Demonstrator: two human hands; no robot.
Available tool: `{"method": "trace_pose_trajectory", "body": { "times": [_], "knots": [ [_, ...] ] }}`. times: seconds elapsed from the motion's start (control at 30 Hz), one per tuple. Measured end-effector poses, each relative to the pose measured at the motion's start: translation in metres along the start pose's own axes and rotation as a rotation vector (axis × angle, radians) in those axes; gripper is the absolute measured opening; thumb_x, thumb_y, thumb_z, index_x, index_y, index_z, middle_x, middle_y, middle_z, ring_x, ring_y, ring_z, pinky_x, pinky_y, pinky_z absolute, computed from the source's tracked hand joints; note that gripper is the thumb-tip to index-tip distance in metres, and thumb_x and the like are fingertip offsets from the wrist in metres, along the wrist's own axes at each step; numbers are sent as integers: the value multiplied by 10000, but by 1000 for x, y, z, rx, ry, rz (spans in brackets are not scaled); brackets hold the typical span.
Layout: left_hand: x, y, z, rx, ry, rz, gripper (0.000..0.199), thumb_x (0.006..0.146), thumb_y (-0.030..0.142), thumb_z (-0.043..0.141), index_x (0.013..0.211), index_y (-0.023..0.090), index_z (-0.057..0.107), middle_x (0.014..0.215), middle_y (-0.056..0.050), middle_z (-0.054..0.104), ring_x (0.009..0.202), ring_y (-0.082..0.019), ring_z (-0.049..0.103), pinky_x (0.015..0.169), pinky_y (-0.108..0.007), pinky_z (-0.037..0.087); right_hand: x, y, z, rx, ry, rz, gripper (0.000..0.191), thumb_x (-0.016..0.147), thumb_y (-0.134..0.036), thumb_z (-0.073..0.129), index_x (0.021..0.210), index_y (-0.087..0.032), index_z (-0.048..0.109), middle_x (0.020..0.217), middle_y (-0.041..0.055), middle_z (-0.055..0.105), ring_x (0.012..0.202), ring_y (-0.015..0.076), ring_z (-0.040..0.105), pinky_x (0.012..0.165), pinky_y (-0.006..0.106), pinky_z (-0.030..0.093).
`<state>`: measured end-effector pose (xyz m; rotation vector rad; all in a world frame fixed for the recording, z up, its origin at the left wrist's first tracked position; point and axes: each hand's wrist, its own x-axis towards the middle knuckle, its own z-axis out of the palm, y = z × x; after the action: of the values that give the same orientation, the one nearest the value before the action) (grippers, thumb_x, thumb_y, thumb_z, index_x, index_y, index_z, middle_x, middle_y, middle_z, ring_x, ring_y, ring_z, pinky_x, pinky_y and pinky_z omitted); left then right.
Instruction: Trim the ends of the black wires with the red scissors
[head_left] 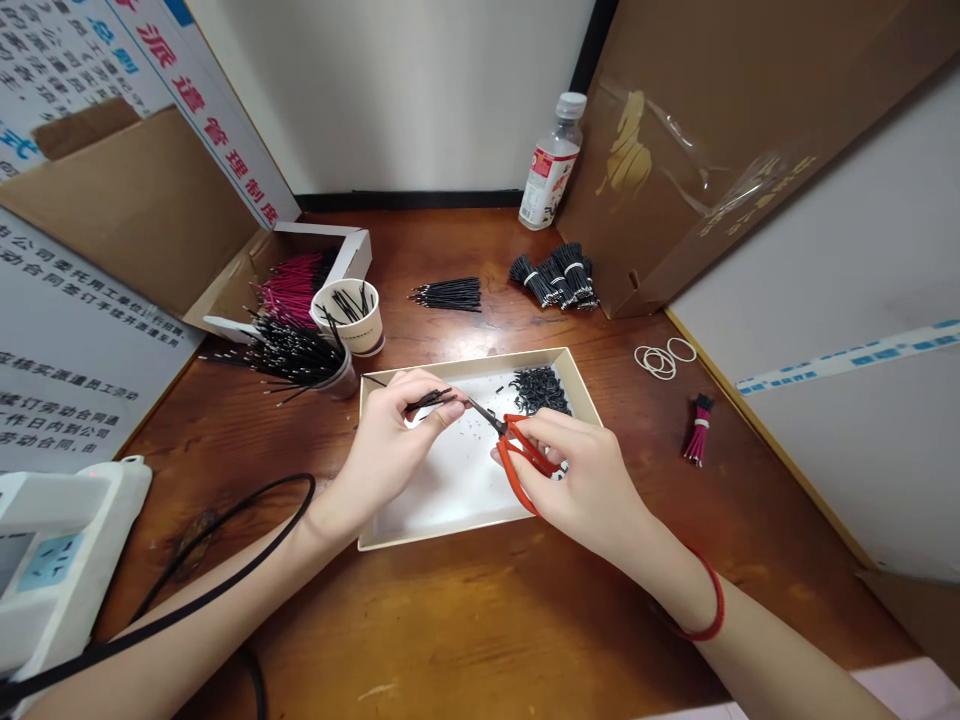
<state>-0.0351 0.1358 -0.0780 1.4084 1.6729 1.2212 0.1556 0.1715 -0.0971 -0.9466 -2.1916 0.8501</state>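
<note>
My left hand (401, 430) is closed around a few short black wires (429, 399), their tips poking out past the thumb. In my right hand (577, 470) are red-handled scissors (517, 462), with the fingers around the loops. The blade tips meet the wire ends close to my left fingertips. Both hands are above a shallow cardboard tray (450, 527) with a white bottom. Small black cut pieces (540, 390) are heaped in its far right corner, and tiny scraps lie scattered near the middle.
Behind the tray lie loose black wires (450, 293) and banded bundles (559, 275). At left are a paper cup (364, 335), a wire-filled cup (341, 380) and an open box (352, 255). A bottle (551, 165), rubber bands (656, 362), a pink bundle (699, 430) and black cable (247, 490) surround the workspace.
</note>
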Motion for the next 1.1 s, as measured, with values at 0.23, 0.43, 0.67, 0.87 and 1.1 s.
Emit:
{"method": "trace_pose_trajectory", "body": {
  "times": [0.23,0.43,0.67,0.87,1.1],
  "knots": [
    [-1,-1,0,14,4,10,72,767,239,684,769,197,742,794,-38,695,806,-188,580,763,-317,433,0,1,0,3,-2,11,189,847,-177,598,659,-156,586,585,-26,441,524,81,373,500,223,303],
    [-1,0,0,24,13,15,86,770,250,680,779,196,746,825,-49,715,836,-201,601,782,-335,444,1,0,0,39,35,57,188,835,-206,600,660,-167,544,614,-19,479,520,81,400,499,218,324],
    [-3,4,0,51,38,57,66,758,219,690,769,205,753,802,-36,721,816,-185,598,780,-323,451,0,-2,0,10,12,61,229,842,-236,611,639,-166,530,597,-23,468,513,80,380,501,230,300],
    [-2,5,0,74,37,65,66,753,226,687,760,203,749,796,-39,723,810,-189,604,772,-327,464,0,-2,0,16,-10,37,229,847,-220,609,637,-166,536,603,-21,477,524,83,391,517,223,318],
    [-2,3,0,40,49,49,54,739,225,698,752,204,746,785,-34,715,791,-182,608,753,-317,470,0,-2,0,18,-12,24,204,849,-211,612,652,-162,596,587,-21,460,525,89,385,519,223,321]
  ]
}}
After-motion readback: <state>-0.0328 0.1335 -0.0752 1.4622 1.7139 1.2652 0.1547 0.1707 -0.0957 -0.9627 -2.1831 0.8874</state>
